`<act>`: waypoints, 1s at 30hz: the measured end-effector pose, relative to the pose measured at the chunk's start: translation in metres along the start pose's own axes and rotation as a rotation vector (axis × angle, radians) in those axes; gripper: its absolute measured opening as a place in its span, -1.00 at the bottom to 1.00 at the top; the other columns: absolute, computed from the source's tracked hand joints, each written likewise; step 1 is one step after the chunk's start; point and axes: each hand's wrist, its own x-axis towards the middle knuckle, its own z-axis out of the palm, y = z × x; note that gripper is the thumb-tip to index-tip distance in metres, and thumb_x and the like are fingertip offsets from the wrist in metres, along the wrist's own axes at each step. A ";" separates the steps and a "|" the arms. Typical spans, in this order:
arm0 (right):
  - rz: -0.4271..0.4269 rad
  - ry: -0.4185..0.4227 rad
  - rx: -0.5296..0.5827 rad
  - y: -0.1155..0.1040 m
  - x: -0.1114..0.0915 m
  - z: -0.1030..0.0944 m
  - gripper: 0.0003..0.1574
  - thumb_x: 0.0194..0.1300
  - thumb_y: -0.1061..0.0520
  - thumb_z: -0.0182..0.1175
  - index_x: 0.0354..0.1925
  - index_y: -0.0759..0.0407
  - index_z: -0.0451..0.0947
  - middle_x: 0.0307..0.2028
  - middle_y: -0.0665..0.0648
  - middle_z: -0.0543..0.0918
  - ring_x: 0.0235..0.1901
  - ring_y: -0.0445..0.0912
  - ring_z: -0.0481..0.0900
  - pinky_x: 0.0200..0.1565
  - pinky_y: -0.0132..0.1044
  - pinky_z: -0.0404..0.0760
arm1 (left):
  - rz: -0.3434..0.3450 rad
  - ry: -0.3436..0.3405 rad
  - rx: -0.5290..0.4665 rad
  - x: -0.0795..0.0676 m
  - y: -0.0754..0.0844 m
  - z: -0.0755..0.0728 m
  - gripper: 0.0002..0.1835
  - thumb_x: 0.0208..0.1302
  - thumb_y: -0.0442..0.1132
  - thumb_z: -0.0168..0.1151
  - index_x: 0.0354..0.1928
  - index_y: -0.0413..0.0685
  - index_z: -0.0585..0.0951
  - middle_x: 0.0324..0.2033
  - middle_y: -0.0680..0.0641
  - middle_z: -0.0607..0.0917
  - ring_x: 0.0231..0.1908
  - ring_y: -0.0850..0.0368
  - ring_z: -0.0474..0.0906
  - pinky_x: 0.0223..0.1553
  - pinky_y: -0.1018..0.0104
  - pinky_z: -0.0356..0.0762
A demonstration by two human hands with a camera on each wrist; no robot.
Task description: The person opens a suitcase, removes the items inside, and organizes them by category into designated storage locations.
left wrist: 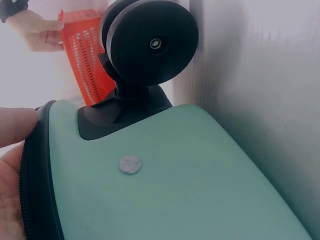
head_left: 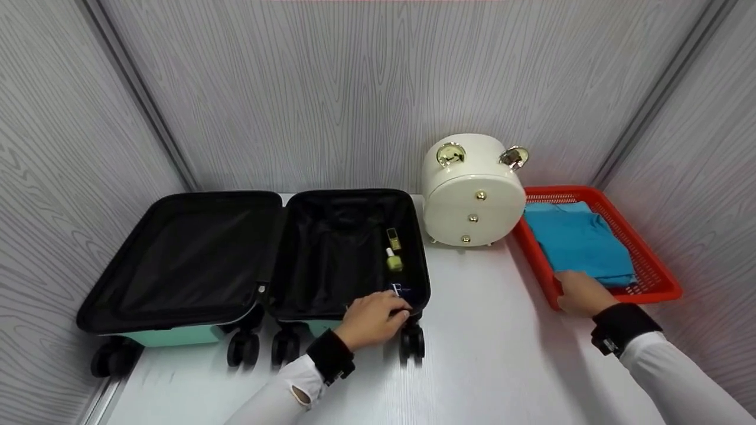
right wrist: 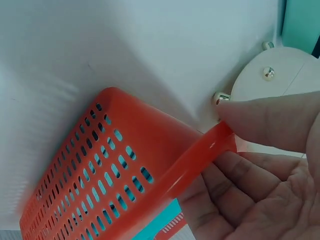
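Observation:
An open suitcase (head_left: 345, 265) with black lining and a mint-green shell (left wrist: 200, 175) lies with both halves spread. My left hand (head_left: 372, 319) holds the front rim of its right half, thumb outside and fingers over the edge. Along that half's right side lie a gold item (head_left: 394, 238), a small green bottle (head_left: 394, 262) with a white cap, and a dark blue item (head_left: 404, 290) with white lettering, partly hidden. My right hand (head_left: 582, 293) pinches the near left corner of a red plastic basket (right wrist: 150, 130) between thumb and fingers. Folded blue clothing (head_left: 582, 245) lies in the basket.
Between suitcase and basket stands a cream round case (head_left: 472, 209) with gold ears and knobs, close to the basket's left edge. Black wheels (head_left: 412, 342) stick out from the suitcase's front. Grey wood-grain walls (head_left: 295, 88) enclose the white table (head_left: 472, 336).

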 end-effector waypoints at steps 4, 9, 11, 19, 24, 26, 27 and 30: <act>0.009 0.000 0.007 0.000 0.018 -0.005 -0.85 0.20 0.44 0.11 -0.21 0.43 0.50 -0.41 0.20 0.47 -0.35 0.10 0.45 -0.25 -0.04 0.47 | -0.003 0.005 0.005 -0.001 -0.001 -0.001 -0.71 0.62 -0.04 0.16 0.09 0.11 0.82 -0.12 0.01 0.79 -0.10 0.02 0.73 -0.10 0.01 0.69; 0.035 0.000 -0.010 0.003 0.036 -0.009 -0.79 0.22 0.41 0.09 -0.16 0.50 0.51 -0.38 0.26 0.51 -0.32 0.15 0.47 -0.18 0.04 0.53 | 0.005 0.011 0.022 -0.002 0.000 0.000 -0.71 0.63 -0.04 0.16 0.09 0.11 0.82 -0.13 0.02 0.78 -0.12 0.03 0.73 -0.12 0.04 0.69; 0.055 0.000 -0.009 0.004 0.042 -0.010 -0.84 0.24 0.40 0.08 -0.19 0.46 0.50 -0.38 0.27 0.50 -0.32 0.15 0.48 -0.19 0.04 0.53 | 0.011 0.016 0.029 -0.002 0.001 0.000 -0.71 0.63 -0.04 0.16 0.08 0.12 0.82 -0.14 0.02 0.78 -0.13 0.03 0.72 -0.13 0.05 0.70; 0.110 -0.038 -0.007 0.004 0.060 -0.020 -0.78 0.32 0.37 0.09 -0.09 0.50 0.50 -0.34 0.31 0.54 -0.27 0.19 0.53 -0.18 0.00 0.56 | 0.026 0.037 0.051 0.000 0.001 0.001 -0.73 0.63 -0.05 0.17 0.07 0.11 0.82 -0.16 0.03 0.78 -0.14 0.05 0.72 -0.16 0.08 0.69; 0.158 -0.038 0.057 0.002 0.063 -0.034 -0.64 0.38 0.31 0.08 0.05 0.55 0.52 -0.25 0.41 0.59 -0.21 0.22 0.55 -0.12 0.03 0.63 | 0.057 0.035 0.092 -0.001 0.003 0.001 -0.72 0.65 -0.06 0.14 0.07 0.09 0.80 -0.13 0.01 0.78 -0.14 0.05 0.72 -0.19 0.11 0.69; 0.172 0.017 0.105 -0.003 0.065 -0.042 -0.44 0.44 0.26 0.08 0.27 0.61 0.44 -0.04 0.56 0.62 -0.06 0.35 0.60 0.02 0.20 0.72 | 0.068 0.033 0.109 -0.002 0.003 0.002 -0.73 0.65 -0.06 0.13 0.07 0.09 0.79 -0.13 0.01 0.78 -0.15 0.05 0.72 -0.20 0.12 0.69; 0.173 0.056 0.129 -0.007 0.067 -0.046 -0.34 0.46 0.24 0.08 0.38 0.63 0.35 0.08 0.63 0.59 0.03 0.43 0.59 0.11 0.30 0.70 | 0.070 0.032 0.114 -0.002 0.003 0.002 -0.73 0.65 -0.06 0.13 0.07 0.09 0.78 -0.12 0.01 0.78 -0.14 0.04 0.72 -0.19 0.12 0.69; 0.162 0.190 0.182 -0.021 0.074 -0.061 -0.16 0.56 0.15 0.12 0.58 0.57 0.12 0.37 0.70 0.42 0.31 0.56 0.47 0.29 0.48 0.54 | 0.070 0.033 0.121 -0.003 0.003 0.002 -0.72 0.65 -0.06 0.12 0.08 0.10 0.78 -0.11 0.01 0.78 -0.13 0.04 0.73 -0.17 0.10 0.71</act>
